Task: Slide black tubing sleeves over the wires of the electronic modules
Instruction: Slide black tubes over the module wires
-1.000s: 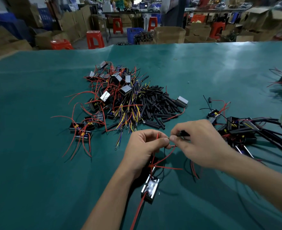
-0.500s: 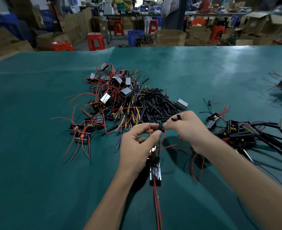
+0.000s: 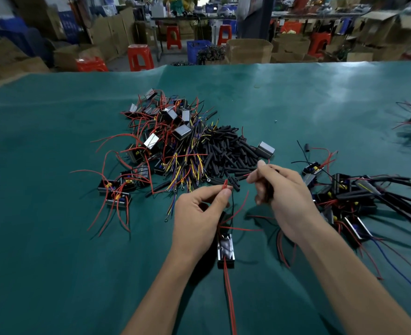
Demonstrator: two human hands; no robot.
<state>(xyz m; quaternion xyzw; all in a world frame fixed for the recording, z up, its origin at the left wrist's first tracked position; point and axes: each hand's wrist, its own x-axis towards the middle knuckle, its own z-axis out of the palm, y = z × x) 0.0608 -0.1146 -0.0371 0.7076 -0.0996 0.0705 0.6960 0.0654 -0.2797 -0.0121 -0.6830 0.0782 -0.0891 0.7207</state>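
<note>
Red stools, cardboard boxes and a blue crate beyond the table.

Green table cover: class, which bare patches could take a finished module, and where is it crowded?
Bare green table cover lies left of the left hand, below the unsleeved module pile. More lies beyond the black sleeve heap, toward the far edge. Crowded: between the right hand and the sleeved modules.

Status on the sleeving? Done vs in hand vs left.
Done: a cluster of modules with black-sleeved wires lies at right. In hand: the left hand pinches a red wire of the module below it; the right hand grips a sleeve. Left: a big pile of bare-wired modules and loose sleeves.
</note>
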